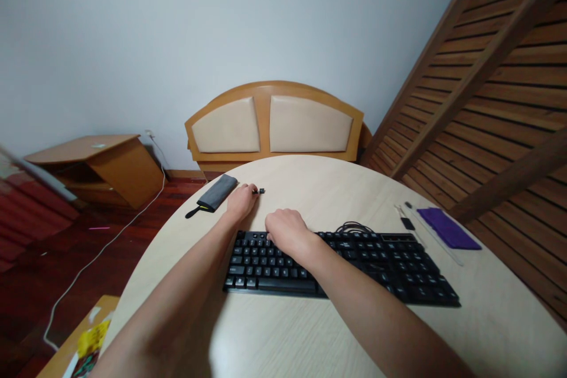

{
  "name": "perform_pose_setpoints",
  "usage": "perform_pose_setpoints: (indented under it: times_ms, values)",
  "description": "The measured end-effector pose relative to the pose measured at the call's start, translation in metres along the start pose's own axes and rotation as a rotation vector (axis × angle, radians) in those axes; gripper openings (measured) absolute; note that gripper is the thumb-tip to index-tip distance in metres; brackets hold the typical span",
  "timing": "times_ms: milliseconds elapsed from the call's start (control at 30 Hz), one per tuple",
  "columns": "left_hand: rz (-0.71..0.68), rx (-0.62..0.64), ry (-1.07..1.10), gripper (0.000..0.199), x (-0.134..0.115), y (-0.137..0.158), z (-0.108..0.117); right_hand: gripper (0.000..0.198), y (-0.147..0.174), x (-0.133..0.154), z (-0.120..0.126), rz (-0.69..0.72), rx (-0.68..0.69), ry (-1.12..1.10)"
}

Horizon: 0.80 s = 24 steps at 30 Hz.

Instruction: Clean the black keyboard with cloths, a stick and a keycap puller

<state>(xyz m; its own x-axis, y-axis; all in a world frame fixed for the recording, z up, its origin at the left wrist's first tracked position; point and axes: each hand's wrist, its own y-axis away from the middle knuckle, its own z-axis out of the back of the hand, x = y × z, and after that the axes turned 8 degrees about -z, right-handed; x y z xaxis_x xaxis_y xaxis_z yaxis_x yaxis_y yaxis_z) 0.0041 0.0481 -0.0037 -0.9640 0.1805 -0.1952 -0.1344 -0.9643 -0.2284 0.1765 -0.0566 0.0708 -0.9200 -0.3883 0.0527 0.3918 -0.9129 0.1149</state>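
On the round pale table, a black keyboard lies flat in front of me. My left hand rests beyond its upper left corner, fingers closed at a small black piece that looks like a plug; its end sticks out past the fingertips. My right hand is curled over the keyboard's upper left keys. Its fingertips are mostly hidden beneath the hand, so I cannot make out what they hold, if anything. A dark grey pouch with a black loop lies just left of my left hand.
A coiled black cable lies behind the keyboard. On the table's right are a purple cloth pouch, a thin whitish stick and a small black clip-like item. A headboard stands beyond the table, and wooden slats lean at right.
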Motion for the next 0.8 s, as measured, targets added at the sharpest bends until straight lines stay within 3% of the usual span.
perform_pose_setpoints:
  times_ms: [167, 500, 800]
  values:
    - [-0.021, -0.022, 0.12, 0.02, 0.008, 0.027, 0.013, 0.024, 0.0, -0.001, 0.001, 0.004, 0.006, 0.0]
    - [-0.184, -0.087, 0.49, 0.029, 0.009, 0.115, 0.029, 0.025, 0.0, 0.001, 0.0, 0.005, 0.017, 0.005]
    - [-0.275, -0.001, 0.576, 0.023, 0.008, 0.121, 0.034, 0.023, -0.002, -0.008, 0.003, 0.051, 0.037, -0.008]
